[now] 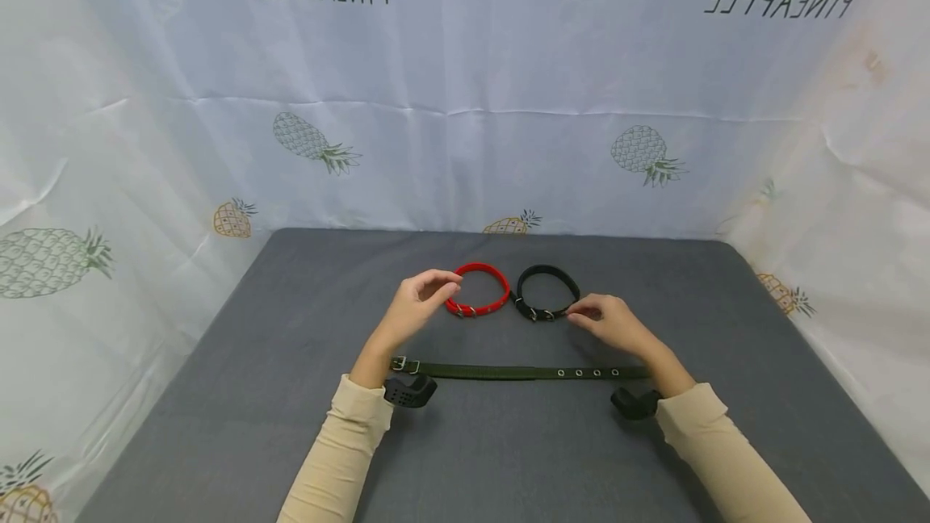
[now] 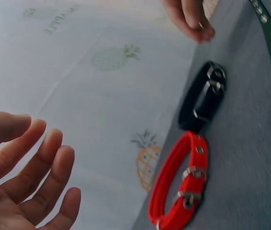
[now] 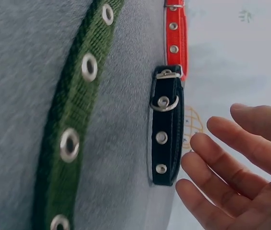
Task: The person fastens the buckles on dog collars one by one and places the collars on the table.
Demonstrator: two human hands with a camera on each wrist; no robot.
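Observation:
A red collar [image 1: 479,266] and a black collar [image 1: 548,269], each buckled into a loop, stand side by side on the dark grey table. My left hand [image 1: 420,301] is beside the red one, its fingers loosely bent and holding nothing. Beside the right part of the black loop, my right hand [image 1: 606,320] hovers with relaxed fingers, also holding nothing; the right wrist view shows a gap between thumb and fingers. Nearer to me, a green webbing collar [image 1: 479,372] lies stretched straight across, its buckle at the left and metal eyelets at the right. My right wrist partly hides its right end.
The grey table [image 1: 218,442] has its far edge against a white curtain [image 1: 472,168] printed with pineapples. More curtain hangs along both sides. Black wrist devices sit under the left wrist [image 1: 410,391] and right wrist [image 1: 635,404], near the green collar.

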